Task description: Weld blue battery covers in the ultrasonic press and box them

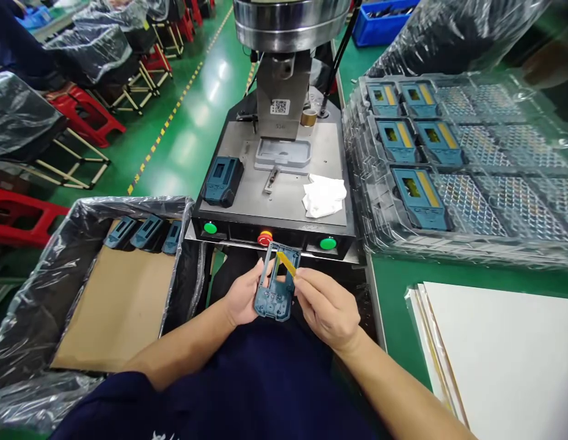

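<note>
On my head view, the left forearm slants in from the near left, and the left hand (244, 297) has its palm turned to the right, fingers wrapped around the left side of a blue-grey housing (271, 302). That housing is held up, inner side facing me, just on the near side of the press base (295, 236) with its red button (265, 239). The right forearm reaches in from the near right, back of the right hand (327, 305) upward and fingers curled, pinching the near end of a yellow strip (286, 263). The strip slants far left over the housing; I can't tell whether they touch. A second housing (223, 181) sits on the left of the metal plate (291, 206), a white cloth (324, 197) on the right.
</note>
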Demonstrator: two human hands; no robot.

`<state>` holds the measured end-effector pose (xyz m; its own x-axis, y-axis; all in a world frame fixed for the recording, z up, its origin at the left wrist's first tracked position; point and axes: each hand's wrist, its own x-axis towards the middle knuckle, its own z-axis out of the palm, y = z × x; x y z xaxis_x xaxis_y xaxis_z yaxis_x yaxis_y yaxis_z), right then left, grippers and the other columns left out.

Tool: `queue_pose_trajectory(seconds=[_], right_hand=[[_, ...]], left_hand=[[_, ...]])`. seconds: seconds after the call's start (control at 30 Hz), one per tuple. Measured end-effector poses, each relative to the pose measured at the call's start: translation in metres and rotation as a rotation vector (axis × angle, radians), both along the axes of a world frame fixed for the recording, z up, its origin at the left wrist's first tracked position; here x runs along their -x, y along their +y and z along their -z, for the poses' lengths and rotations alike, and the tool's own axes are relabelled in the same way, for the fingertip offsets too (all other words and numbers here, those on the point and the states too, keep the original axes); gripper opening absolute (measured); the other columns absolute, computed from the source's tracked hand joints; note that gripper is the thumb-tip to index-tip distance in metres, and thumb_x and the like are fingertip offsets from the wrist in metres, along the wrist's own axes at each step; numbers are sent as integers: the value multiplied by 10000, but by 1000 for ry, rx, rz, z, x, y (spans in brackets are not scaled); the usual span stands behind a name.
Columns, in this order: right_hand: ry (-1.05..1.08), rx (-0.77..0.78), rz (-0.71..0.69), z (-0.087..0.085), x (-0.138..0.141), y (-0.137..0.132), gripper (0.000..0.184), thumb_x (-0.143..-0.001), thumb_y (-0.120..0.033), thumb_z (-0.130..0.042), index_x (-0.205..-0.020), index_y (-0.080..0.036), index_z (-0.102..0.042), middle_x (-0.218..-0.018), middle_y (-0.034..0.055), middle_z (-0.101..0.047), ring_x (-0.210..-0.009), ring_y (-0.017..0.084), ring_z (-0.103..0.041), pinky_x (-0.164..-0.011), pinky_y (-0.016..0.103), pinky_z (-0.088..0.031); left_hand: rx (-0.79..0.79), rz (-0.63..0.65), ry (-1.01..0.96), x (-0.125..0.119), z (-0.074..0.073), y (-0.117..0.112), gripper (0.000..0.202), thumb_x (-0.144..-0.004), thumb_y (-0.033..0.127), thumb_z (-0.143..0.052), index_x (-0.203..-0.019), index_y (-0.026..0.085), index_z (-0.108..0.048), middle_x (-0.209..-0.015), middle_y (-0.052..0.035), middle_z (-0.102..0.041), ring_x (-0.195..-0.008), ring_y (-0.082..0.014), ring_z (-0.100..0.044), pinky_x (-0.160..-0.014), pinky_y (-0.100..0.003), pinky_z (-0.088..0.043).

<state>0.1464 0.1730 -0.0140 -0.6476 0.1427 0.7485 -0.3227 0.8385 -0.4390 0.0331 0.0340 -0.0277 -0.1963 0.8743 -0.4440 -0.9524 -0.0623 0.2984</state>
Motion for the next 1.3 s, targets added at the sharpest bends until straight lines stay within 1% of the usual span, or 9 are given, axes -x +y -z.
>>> queue_pose_trajectory(seconds=[0.17, 0.37, 0.5, 0.63, 0.73, 0.83, 1.03, 1.17, 1.3], right_hand=[[-1, -125, -35, 8, 5, -7, 336, -783, -43, -647, -1110, -122, -646, -1028, 139, -692, -1019, 248, -647, -856, 385, -587], [-108, -115, -39, 9, 10, -21, 241, -817, -55, -602, -1035, -142, -654, -1004, 117, -682, -997, 218, -638, -862, 367, -573], [-191, -132, -52, 7, 11, -22, 179, -838, -112, -601, -1000, -153, -667, -1025, 104, -682, -1032, 219, -615, -909, 385, -545], [-277, -169, -46, 4, 11, -21, 140, -851, -160, -595, -968, -168, -671, -1031, 81, -689, -1063, 235, -596, -961, 433, -500], [-272, -144, -44, 3, 7, -21, 181, -844, -161, -594, -1016, -161, -652, -1075, 100, -673, -1093, 243, -579, -969, 441, -486], [-286, -82, 31, -2, 3, -20, 273, -829, -216, -620, -1096, -161, -612, -1115, 128, -637, -1112, 264, -561, -956, 458, -486], [-633, -16, 196, -14, 2, -21, 735, -737, -506, -669, -1331, -145, -429, -1304, 198, -485, -1169, 349, -510, -919, 513, -503], [-761, -9, 204, -18, 9, -20, 725, -757, -366, -620, -1389, -158, -330, -1346, 190, -432, -1179, 334, -510, -843, 461, -552], [-765, -96, 185, -30, 27, 1, 796, -713, -242, -580, -1428, -135, -248, -1368, 196, -390, -1226, 331, -466, -921, 451, -511]], left_hand=[[50, 7, -56, -5, -3, 2, 447, -957, 436, -365, -1159, 123, -613, -894, -97, -711, -807, -194, -682, -850, -333, -487], [88, -11, -102, -6, -2, 0, 473, -976, 401, -303, -1178, 94, -601, -852, -99, -693, -742, -179, -665, -764, -305, -503], [66, -36, -164, -5, 0, -2, 428, -976, 372, -335, -1191, 111, -596, -792, -65, -666, -630, -116, -620, -630, -218, -487], [27, -38, -183, -6, 3, -1, 395, -972, 337, -363, -1216, 120, -585, -880, -77, -675, -627, -89, -609, -574, -175, -462], [9, -35, -130, -5, 3, -2, 405, -967, 331, -364, -1228, 112, -582, -981, -109, -681, -729, -123, -642, -626, -197, -483], [-6, -80, -30, -2, 0, -2, 401, -953, 315, -386, -1246, 117, -575, -1046, -122, -681, -916, -197, -656, -780, -280, -502], [-64, -193, 39, 2, -10, 4, 408, -942, 291, -397, -1306, 157, -524, -1183, -111, -650, -1175, -252, -556, -1022, -420, -396], [-150, -240, 123, 0, -13, 7, 401, -926, 223, -429, -1313, 175, -523, -1255, -104, -613, -1241, -233, -503, -1083, -409, -331], [-227, -191, 180, 4, -11, 1, 419, -906, 243, -487, -1320, 192, -519, -1361, -129, -528, -1265, -262, -478, -1083, -442, -310]])
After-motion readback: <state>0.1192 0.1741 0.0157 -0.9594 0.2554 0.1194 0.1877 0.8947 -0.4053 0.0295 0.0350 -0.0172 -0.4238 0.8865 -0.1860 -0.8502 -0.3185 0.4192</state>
